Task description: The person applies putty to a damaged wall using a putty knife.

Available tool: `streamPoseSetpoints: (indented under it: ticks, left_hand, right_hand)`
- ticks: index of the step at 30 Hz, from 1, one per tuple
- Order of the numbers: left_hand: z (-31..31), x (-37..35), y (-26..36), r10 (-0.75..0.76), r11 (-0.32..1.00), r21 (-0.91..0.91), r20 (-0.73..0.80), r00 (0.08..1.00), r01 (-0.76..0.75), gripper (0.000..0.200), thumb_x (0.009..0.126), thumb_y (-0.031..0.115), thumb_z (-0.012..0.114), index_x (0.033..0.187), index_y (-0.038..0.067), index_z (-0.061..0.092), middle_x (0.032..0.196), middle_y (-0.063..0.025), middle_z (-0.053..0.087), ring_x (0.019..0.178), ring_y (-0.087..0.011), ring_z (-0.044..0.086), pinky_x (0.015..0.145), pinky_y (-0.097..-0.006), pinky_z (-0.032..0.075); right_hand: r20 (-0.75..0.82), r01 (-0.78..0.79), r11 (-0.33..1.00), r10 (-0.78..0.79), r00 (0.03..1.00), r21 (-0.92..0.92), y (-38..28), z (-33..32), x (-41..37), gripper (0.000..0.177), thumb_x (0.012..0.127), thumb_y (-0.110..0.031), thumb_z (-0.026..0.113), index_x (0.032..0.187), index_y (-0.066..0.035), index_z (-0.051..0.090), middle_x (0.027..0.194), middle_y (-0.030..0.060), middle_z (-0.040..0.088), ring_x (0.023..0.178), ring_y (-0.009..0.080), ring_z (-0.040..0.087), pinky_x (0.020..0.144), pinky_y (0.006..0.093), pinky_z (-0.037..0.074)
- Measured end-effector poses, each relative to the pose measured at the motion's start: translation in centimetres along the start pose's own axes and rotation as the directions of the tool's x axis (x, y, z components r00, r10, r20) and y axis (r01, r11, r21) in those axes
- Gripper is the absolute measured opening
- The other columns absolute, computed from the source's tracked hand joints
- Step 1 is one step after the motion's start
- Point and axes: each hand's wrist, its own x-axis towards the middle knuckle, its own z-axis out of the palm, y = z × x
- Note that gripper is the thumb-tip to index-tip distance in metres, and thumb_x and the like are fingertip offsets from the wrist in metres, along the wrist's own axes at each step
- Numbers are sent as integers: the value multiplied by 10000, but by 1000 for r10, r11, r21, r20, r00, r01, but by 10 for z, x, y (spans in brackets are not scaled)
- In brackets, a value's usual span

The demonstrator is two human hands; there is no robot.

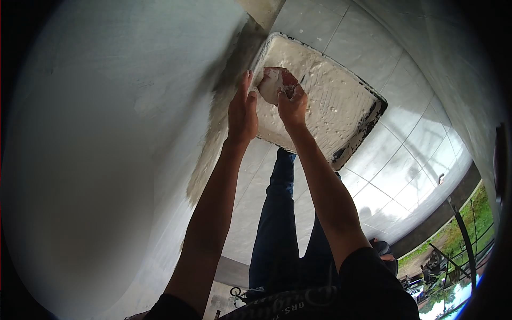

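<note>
A square black-rimmed tray holds a layer of pale, wet paste. Over its left part, my right hand grips a reddish scraper coated with the paste. The scraper's lower edge is partly hidden by paste and fingers. My left hand is at the tray's left edge, fingers stretched upward beside the rim; whether its palm presses on the tray is hard to tell. Left of that hand, a band of fresh pale coating runs along the grey wall.
Large grey tiles cover the floor around the tray and my legs. At the lower right, part of another person shows. Beyond the floor's edge are grass and dark metal bars.
</note>
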Motion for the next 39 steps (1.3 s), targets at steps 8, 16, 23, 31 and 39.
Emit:
streamPoseSetpoints:
  ticks: [8, 16, 23, 31, 39]
  left_hand:
    - [-8, 2, 4, -41, 999, -10, 39, 998, 42, 589, 1030, 307, 301, 1503, -42, 268, 1541, -245, 347, 1442, -363, 328, 1176, -403, 246]
    - [-37, -22, 47, -50, 994, -100, -25, 998, 47, 601, 1021, 294, 312, 1520, -34, 247, 1568, -228, 308, 1469, -339, 282, 1191, -398, 213]
    - [-66, -86, 153, 65, 994, -79, -124, 990, -75, 602, 1014, 282, 317, 1523, -31, 243, 1566, -228, 313, 1469, -343, 280, 1193, -410, 205]
    - [-100, -171, 266, 203, 973, -42, -320, 926, -228, 604, 1006, 268, 322, 1526, -28, 238, 1564, -229, 318, 1470, -347, 278, 1195, -423, 196]
    - [-123, -253, 314, 206, 964, -52, -479, 853, -262, 607, 998, 255, 328, 1529, -24, 233, 1562, -229, 323, 1471, -351, 277, 1197, -436, 188]
  right_hand:
    - [187, -117, 977, 83, 979, 177, 6, -13, -4, 331, 832, -21, 611, 1156, 42, 637, 992, 153, 713, 897, 226, 689, 789, 326, 547]
    - [593, -579, 608, 210, 777, 544, -46, -60, -28, 373, 893, -91, 665, 1255, -35, 594, 1093, 64, 669, 943, 176, 666, 811, 393, 587]
    - [668, -618, 626, 200, 716, 475, -127, -123, -51, 326, 882, -98, 698, 1199, -108, 621, 964, -18, 668, 775, 95, 629, 690, 289, 564]
    - [737, -571, 678, 65, 673, 462, -241, -174, -102, 335, 898, -118, 678, 1223, -119, 597, 994, -11, 654, 776, 95, 625, 649, 283, 574]
    - [711, -478, 692, -71, 700, 540, -295, -212, -144, 331, 908, -88, 651, 1235, -111, 603, 1076, 19, 677, 851, 128, 663, 621, 319, 594]
